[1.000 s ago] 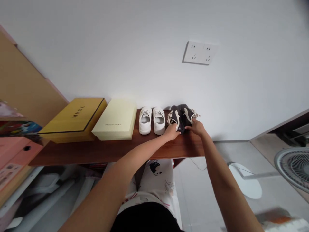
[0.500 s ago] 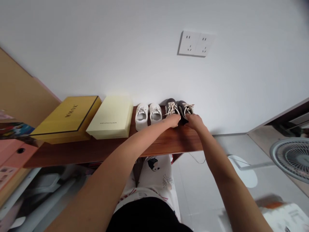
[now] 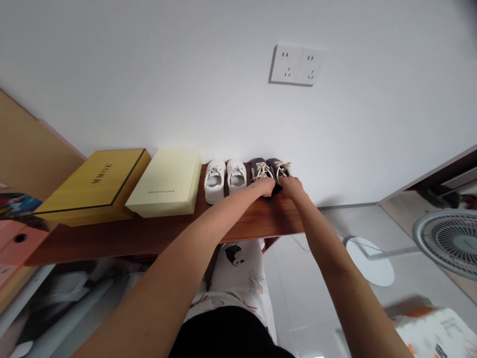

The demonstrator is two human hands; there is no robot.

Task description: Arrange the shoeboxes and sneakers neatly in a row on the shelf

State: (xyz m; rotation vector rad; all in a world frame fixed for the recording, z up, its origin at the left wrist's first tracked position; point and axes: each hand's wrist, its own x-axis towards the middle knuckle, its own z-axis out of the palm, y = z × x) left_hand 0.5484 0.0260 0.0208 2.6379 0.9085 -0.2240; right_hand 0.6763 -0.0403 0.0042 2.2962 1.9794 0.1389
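Dark shoes (image 3: 270, 170) with pale laces stand as a pair at the back edge of a wooden shelf (image 3: 149, 233), near its right end, toes against the white wall (image 3: 186, 74). Their heels face the shelf's front edge, the side nearest the person, and that is likely why both hands meet them there. The left hand (image 3: 265, 186) is curled over the heel of the left shoe, fingers folded down and nearly closed around it. The right hand (image 3: 292, 186) is closed in the same way on the heel of the right shoe. The two hands almost touch, one to each shoe, a hold that seems to keep the pair level and together. How hard either hand presses cannot be told.

Just beside the pair, toward the shelf's left end, stand white shoes (image 3: 225, 176), also toes to the wall, so the two pairs form one row. Next along lies a cream box (image 3: 166, 181), then a yellow box (image 3: 93, 181), both flat with lids on. A socket (image 3: 297, 64) sits on the wall above. A fan (image 3: 445, 243) stands on the floor, well apart, past the shelf's right end.
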